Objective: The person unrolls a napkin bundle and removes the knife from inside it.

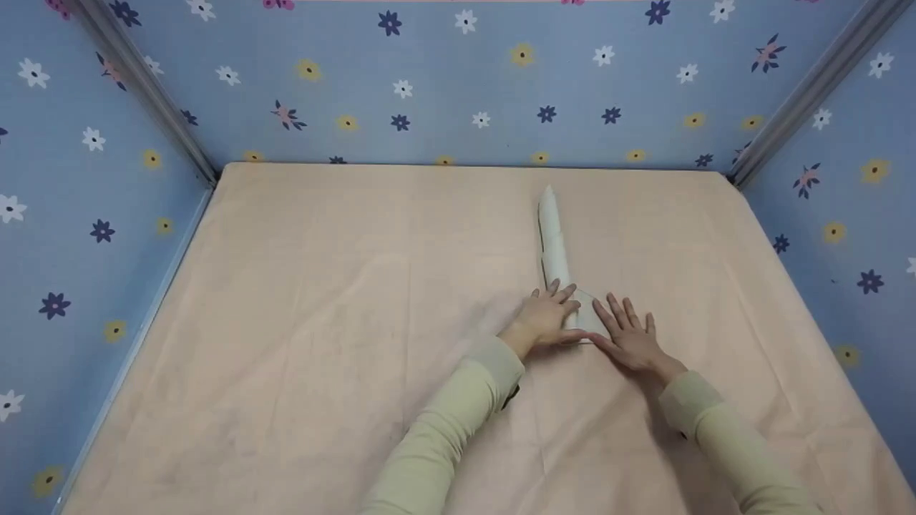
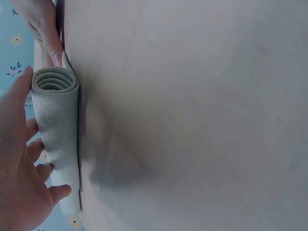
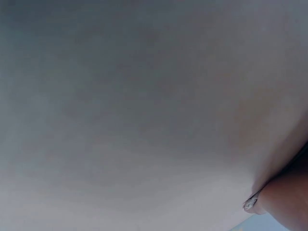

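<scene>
A pale grey-green mat (image 1: 552,236), rolled into a long narrow tube, lies right of centre and points away from me. Its near end shows a tight spiral of layers in the left wrist view, where the rolled mat (image 2: 57,120) has a finely textured surface. My left hand (image 1: 547,318) rests along the near part of the roll with fingers spread. A short flat flap (image 1: 590,315) of the mat extends to the right of the roll. At that flap's edge my right hand (image 1: 633,345) touches with straight fingers, its thumb meeting the left thumb.
A light peach cloth (image 1: 322,322) with faint creases covers the table. Blue flower-patterned panels (image 1: 458,71) stand at the back and both sides, with grey posts (image 1: 147,89) at the corners. The right wrist view shows mostly blurred cloth and a finger (image 3: 284,202).
</scene>
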A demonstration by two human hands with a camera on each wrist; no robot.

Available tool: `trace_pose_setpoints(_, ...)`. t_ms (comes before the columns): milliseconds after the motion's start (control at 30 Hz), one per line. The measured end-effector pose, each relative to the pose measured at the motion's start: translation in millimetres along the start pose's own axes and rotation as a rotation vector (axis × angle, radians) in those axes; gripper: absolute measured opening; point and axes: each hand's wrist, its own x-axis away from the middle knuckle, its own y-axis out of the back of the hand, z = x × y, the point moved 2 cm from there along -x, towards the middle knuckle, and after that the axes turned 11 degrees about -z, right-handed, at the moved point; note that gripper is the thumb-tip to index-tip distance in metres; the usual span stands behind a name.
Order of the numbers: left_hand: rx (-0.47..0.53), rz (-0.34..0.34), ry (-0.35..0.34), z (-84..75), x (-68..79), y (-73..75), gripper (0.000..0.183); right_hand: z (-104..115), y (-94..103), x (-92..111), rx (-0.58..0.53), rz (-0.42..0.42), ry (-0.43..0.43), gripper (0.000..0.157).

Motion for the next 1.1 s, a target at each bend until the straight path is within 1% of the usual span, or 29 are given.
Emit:
trace_pose_setpoints(333,-0.003,0.006,-0.011,4.5,3.2,3.0,0.067,0,-1.6,-1,0.014,-0.009,-0.001,0.066)
trace_pose_setpoints(667,0.05,0.0,-0.024,11.3,7.2,3.4,0.068,-2,-2.4,-1,0.014,-0.003,-0.003,0.066)
trace_pose_setpoints(900,0.06,-0.007,-0.036,15.4,10.5,3.8,0.068,-1,-2.6,-1,0.014,-0.015,0.001,0.065)
trace_pose_setpoints(1100,0.08,-0.011,-0.03,16.9,13.3,5.1,0.068,-1,-2.3,0,0.012,-0.002,-0.011,0.066)
